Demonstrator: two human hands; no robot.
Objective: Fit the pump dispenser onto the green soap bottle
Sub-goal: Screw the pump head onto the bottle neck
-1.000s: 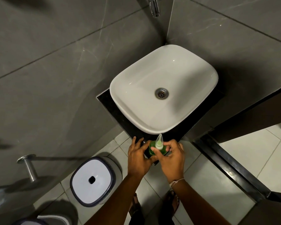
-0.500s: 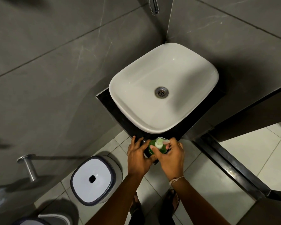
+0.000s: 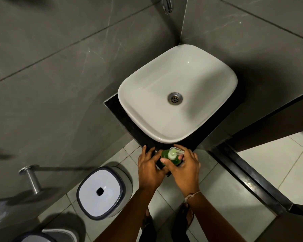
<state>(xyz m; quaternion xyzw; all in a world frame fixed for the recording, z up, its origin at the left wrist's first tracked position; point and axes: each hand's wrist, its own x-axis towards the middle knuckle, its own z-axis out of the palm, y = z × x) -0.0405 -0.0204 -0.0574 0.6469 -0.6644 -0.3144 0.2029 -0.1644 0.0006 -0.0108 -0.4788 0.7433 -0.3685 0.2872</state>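
Risk first: my left hand (image 3: 150, 165) only braces with straight fingers and grips nothing, so the green soap bottle (image 3: 176, 161), on the counter's (image 3: 129, 123) near corner, could spin or slip off the edge under a twist. The pump dispenser (image 3: 172, 151) sits on its neck, nozzle right, and might cross-thread. My right hand (image 3: 186, 169) has its grip curled round the bottle, thumb across the near side.

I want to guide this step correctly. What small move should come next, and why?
Probably twist the pump dispenser tight with the right hand, which curls round it. It sits upright on the green soap bottle; the left hand lies flat beside. Whether the collar is tight is hidden.
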